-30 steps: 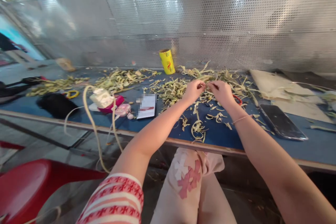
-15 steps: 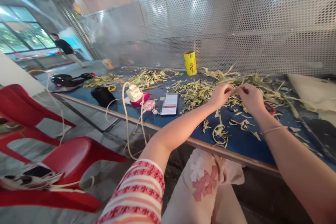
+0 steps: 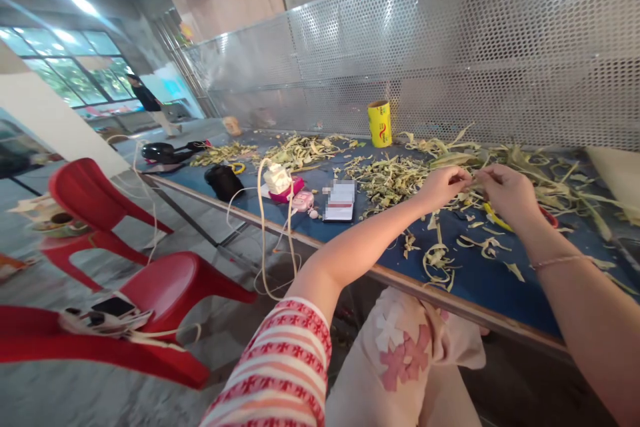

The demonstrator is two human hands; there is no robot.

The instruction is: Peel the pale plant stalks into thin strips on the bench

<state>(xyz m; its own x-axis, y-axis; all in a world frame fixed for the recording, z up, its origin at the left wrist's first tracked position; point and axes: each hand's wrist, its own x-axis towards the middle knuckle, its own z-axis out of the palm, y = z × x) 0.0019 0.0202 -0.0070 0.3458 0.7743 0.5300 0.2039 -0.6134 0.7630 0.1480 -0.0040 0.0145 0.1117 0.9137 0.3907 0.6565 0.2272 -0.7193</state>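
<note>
Over a heap of dry, pale green leaf strips (image 3: 387,177) on the blue tabletop, my left hand (image 3: 444,187) is closed in a pinch. Close by on its right, my right hand (image 3: 505,192) pinches too, their fingertips almost meeting. Whatever sits between the fingers is too small to make out. Under my right wrist lie a yellow ring-shaped handle (image 3: 497,219) and a red one (image 3: 549,217), partly hidden by the hand. Curled loose strips (image 3: 437,260) are scattered in front of my hands.
A yellow cardboard tube (image 3: 380,124) stands by the perforated metal panel (image 3: 340,60). A phone (image 3: 340,201), a charger with cables (image 3: 278,178) and a black pouch (image 3: 223,182) lie leftward. Red chairs (image 3: 170,280) stand left; a person (image 3: 149,101) is in the background.
The view has swung a little to the left, so everything appears shifted right. Both hands stay pinched close together above the leaves. The background person has changed posture.
</note>
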